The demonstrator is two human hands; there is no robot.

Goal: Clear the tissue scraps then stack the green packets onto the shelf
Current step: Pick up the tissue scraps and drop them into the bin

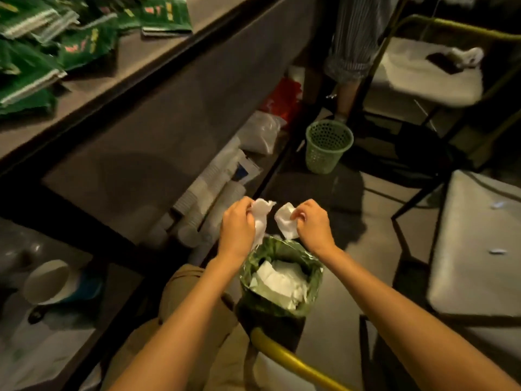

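Two white tissue scraps were noted, both crumpled and held in the air just above the far rim of a bin (244,268) lined with a green bag. The left scrap (260,220) was the longer, its tail hanging toward the rim. The right scrap (285,222) was a shorter, rounder wad. The two were near each other but apart. More white tissue (279,282) lay heaped inside the bin, which stood on the floor between the person's forearms. The left hand (236,228) had its fingers curled around the upper part of the left scrap, knuckles upward. The right hand (313,224) pinched the right scrap between thumb and curled fingers. Neither hand touched the bin. Green packets (31,55) lay in a loose, overlapping pile at the upper left on the worktop (127,71), well apart from both hands. One separate packet (166,15) lay flat farther along the same surface. A green perforated basket (328,145) stood on the floor beyond the bin.
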